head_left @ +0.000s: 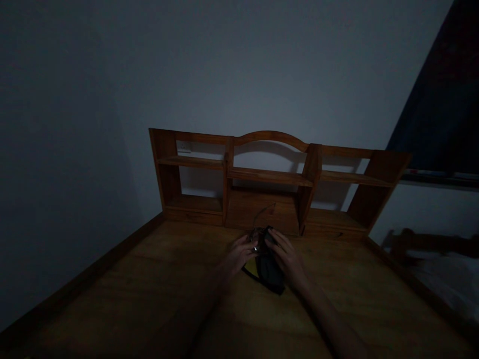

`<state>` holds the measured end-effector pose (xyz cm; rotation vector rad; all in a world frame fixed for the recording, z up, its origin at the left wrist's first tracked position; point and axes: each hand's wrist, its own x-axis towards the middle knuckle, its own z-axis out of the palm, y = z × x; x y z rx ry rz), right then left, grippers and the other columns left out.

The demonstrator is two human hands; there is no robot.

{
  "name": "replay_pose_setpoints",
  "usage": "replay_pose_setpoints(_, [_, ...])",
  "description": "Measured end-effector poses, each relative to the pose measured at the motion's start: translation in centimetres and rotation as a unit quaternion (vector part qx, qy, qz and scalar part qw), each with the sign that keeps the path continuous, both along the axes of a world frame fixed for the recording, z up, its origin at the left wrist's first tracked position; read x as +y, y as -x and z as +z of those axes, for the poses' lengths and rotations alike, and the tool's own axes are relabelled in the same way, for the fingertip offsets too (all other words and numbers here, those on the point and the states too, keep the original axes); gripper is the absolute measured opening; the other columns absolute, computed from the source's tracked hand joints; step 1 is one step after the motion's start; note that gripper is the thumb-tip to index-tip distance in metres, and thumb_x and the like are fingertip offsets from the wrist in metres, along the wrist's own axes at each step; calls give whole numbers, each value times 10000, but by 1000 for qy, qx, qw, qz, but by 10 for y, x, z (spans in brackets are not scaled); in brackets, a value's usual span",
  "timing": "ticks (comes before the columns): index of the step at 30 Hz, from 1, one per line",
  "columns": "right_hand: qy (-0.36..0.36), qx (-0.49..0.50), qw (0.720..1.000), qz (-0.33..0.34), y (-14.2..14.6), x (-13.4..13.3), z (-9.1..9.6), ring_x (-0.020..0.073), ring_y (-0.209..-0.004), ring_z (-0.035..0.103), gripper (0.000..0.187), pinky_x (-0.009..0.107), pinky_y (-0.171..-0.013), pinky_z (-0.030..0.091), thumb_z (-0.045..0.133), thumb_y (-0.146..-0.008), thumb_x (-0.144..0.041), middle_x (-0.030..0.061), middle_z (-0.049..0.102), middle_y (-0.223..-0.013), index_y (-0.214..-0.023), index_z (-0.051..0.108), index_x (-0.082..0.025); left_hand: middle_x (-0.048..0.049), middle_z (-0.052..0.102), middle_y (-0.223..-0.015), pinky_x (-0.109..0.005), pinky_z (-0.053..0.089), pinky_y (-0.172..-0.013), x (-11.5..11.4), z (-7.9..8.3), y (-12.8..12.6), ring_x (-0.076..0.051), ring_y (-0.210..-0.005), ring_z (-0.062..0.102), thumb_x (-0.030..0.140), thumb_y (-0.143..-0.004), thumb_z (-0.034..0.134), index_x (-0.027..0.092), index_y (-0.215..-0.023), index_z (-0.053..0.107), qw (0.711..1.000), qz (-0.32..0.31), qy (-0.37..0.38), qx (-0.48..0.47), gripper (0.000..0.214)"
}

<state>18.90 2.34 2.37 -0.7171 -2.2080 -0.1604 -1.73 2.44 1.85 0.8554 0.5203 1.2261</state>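
Glasses (259, 234) pinched by left hand (240, 253); dark case (270, 270) grasped by right hand (286, 253). Thin temple (264, 209) could be bent, if glasses are pressed carelessly.

Left hand (241, 253) holds glasses (256, 245); right hand (286, 253) on black case (271, 273).

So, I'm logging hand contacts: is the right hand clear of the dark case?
No, the right hand lies on the dark case.
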Motion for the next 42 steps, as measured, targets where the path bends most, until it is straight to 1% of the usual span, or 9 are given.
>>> replay_pose_setpoints(6, [-2,7,1000,2,0,-11,9,248,-1374,337,413,521,-1048,423,414,-969,-151,101,425,-1458,-1361,467,-271,-128,653,-1185,-441,449,-968,-1,1,1,-257,-1025,633,209,-763,711,157,-1153,628,1000,-22,-14,-10,402])
replay_pose_setpoints(11, [-8,25,1000,5,0,-14,7,246,-1350,374,398,524,-1033,438,407,-972,-158,99,468,-1426,-1347,482,-268,-139,649,-1194,-448,430,-1001,-2,2,1,-274,-1066,616,179,-762,701,131,-1145,623,999,-32,-20,-21,394])
replay_pose_setpoints(18, [-14,43,999,9,-4,-14,4,246,-1318,422,415,518,-1025,455,380,-974,-155,78,514,-1390,-1361,476,-269,-85,681,-1130,-384,464,-929,-8,8,-6,-226,-989,651,67,-699,651,199,-1157,573,997,7,16,-75,483])
replay_pose_setpoints(27, [-10,23,1000,-3,-1,-15,5,242,-1353,372,491,494,-1049,447,401,-973,-141,63,452,-1444,-1445,348,-269,-105,619,-1275,-423,373,-1076,-7,2,-9,-276,-1204,545,61,-707,695,169,-1161,616,998,-26,2,-61,474])
replay_pose_setpoints(30, [-18,10,1000,-2,2,-16,7,251,-1362,359,510,498,-1051,445,392,-975,-136,74,425,-1463,-1463,307,-258,-92,627,-1265,-389,385,-1068,-7,4,-7,-254,-1213,536,111,-756,682,154,-1172,619,996,-33,20,-84,423])
replay_pose_setpoints(33, [-21,3,1000,-12,5,-16,8,250,-1364,359,514,488,-1052,449,385,-982,-151,72,404,-1477,-1473,280,-262,-88,649,-1223,-365,413,-1044,-6,10,-6,-230,-1182,559,313,-824,651,150,-1167,623,988,-45,81,-123,381])
replay_pose_setpoints(36, [-16,-25,999,-21,7,-15,8,242,-1372,346,532,476,-1067,435,371,-988,-159,67,368,-1498,-1488,225,-265,-80,668,-1179,-356,449,-996,-6,13,-5,-223,-1116,599,483,-839,593,163,-1161,627,981,-51,114,-147,455])
replay_pose_setpoints(39, [-12,-69,997,-25,8,-11,3,234,-1393,305,553,469,-1085,414,361,-986,-142,59,340,-1514,-1497,188,-264,-71,670,-1180,-311,455,-967,-6,11,-6,-196,-1075,617,476,-848,589,177,-1167,631,985,-59,95,-130,439])
replay_pose_setpoints(42, [-22,-92,995,-20,9,-3,-8,233,-1380,332,559,472,-1067,435,346,-981,-124,70,366,-1500,-1498,180,-257,-67,690,-1129,-277,443,-966,-5,6,-9,-171,-1038,626,437,-854,601,169,-1105,664,988,-62,78,-119,372])
